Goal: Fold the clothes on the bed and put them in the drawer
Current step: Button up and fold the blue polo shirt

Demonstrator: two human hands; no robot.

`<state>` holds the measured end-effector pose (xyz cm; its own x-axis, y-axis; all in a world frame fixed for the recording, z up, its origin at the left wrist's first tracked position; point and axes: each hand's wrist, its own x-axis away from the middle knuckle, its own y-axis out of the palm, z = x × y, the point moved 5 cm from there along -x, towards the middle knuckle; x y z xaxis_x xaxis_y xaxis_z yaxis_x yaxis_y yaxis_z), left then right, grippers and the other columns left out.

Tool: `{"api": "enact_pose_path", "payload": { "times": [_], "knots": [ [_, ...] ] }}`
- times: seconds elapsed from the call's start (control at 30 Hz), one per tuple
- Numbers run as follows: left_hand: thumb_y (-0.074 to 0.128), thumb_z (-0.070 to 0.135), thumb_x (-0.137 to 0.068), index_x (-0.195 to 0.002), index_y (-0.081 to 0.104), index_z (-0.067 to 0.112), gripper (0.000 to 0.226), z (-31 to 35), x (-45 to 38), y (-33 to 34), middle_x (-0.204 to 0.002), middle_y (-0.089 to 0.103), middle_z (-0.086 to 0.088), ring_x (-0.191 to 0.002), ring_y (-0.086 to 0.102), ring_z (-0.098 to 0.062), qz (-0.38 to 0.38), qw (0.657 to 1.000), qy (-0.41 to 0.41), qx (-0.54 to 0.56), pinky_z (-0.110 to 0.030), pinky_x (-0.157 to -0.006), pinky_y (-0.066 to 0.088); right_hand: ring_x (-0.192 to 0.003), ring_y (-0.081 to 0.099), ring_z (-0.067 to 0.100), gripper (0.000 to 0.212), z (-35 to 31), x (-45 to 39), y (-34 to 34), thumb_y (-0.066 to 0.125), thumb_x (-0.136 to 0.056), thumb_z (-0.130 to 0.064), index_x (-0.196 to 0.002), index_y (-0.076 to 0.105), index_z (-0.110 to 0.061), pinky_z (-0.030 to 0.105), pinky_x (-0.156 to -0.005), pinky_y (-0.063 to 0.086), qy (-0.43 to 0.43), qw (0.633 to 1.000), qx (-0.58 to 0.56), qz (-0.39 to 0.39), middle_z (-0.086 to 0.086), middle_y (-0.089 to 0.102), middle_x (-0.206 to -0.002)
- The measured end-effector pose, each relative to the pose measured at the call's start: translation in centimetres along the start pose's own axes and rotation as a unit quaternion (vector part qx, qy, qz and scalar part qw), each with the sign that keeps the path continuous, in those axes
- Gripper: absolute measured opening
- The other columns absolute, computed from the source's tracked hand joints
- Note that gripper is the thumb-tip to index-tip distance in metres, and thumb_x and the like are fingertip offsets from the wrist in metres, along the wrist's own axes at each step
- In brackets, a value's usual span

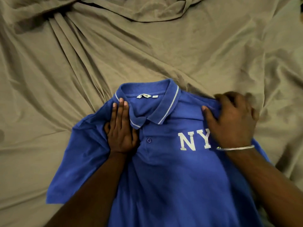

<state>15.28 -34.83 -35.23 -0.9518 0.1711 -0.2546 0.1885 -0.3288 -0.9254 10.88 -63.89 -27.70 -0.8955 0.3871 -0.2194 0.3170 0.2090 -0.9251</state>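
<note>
Head: polo shirt (164,169) collar away, lengthwise.

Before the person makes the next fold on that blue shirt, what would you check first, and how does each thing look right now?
1. Blue polo shirt lies front up on the bed sheet: ok.
2. Left hand presses flat beside the collar, fingers straight: ok.
3. Right hand grips the shirt's shoulder: ok.
4. The sleeve on the left-hand side is spread out, not yet folded in: not ok.
5. Shirt body is smooth: not ok, soft wrinkles below the button.
6. Lower hem is straight: cannot tell, it is out of view.
</note>
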Motion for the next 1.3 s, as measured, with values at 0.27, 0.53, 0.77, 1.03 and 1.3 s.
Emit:
{"api": "enact_pose_path", "payload": {
  "times": [0.27, 0.53, 0.77, 1.03, 1.3],
  "knots": [
    [0.031, 0.043, -0.092, -0.153, 0.031, 0.009, 0.070, 0.1, -0.3, -0.5, -0.160, 0.031, -0.007, -0.148, 0.026, -0.020, -0.015, 1.000, 0.013, -0.003, -0.037, -0.091, 0.028, -0.103, 0.058, 0.035, 0.045, 3.2, 1.4, -0.3, 0.065, -0.086, -0.037, -0.112, 0.066, 0.000, 0.046, -0.089, 0.049, 0.002, 0.977, -0.201, 0.072, 0.019, 0.057, -0.106],
    [0.038, 0.017, -0.100, -0.130, 0.056, -0.003, 0.040, 2.7, -2.3, -8.3, -0.134, 0.058, -0.015, -0.128, 0.051, -0.037, 0.077, 0.951, 0.021, 0.300, -0.057, -0.109, 0.036, -0.072, 0.055, 0.031, 0.028, 7.2, 4.7, -3.7, 0.055, -0.092, -0.035, -0.084, 0.055, -0.008, 0.039, -0.065, 0.041, 0.108, 0.971, -0.192, -0.096, 0.009, 0.059, -0.074],
    [0.034, 0.064, -0.092, -0.138, 0.055, 0.027, 0.062, 19.6, -8.0, -1.8, -0.141, 0.054, 0.000, -0.133, 0.046, -0.024, -0.247, 0.942, 0.212, 0.079, -0.048, -0.108, 0.038, -0.057, 0.049, 0.007, 0.018, 8.4, -2.0, -7.3, 0.077, -0.082, -0.031, -0.081, 0.062, -0.021, 0.024, -0.056, 0.037, 0.076, 0.929, -0.265, -0.246, -0.007, 0.057, -0.061],
    [0.057, 0.034, -0.096, -0.085, 0.061, 0.030, 0.012, 23.1, -8.8, 0.8, -0.083, 0.063, 0.010, -0.092, 0.061, -0.021, -0.241, 0.949, 0.058, 0.193, -0.041, -0.090, 0.045, -0.109, 0.057, 0.040, 0.037, 12.8, -7.4, -8.7, 0.058, -0.080, -0.011, -0.115, 0.067, -0.012, 0.040, -0.091, 0.047, 0.059, 0.978, 0.004, -0.198, 0.017, 0.057, -0.113],
    [0.049, 0.064, -0.090, -0.087, 0.066, 0.032, 0.037, 29.0, -8.7, 1.4, -0.104, 0.068, 0.007, -0.111, 0.057, -0.022, -0.425, 0.893, 0.149, 0.015, -0.044, -0.102, 0.033, -0.100, 0.057, 0.036, 0.032, 15.8, 0.2, -6.0, 0.062, -0.088, -0.047, -0.092, 0.056, -0.015, 0.030, -0.074, 0.036, 0.169, 0.938, -0.065, -0.297, 0.015, 0.059, -0.111]
  ]
}}
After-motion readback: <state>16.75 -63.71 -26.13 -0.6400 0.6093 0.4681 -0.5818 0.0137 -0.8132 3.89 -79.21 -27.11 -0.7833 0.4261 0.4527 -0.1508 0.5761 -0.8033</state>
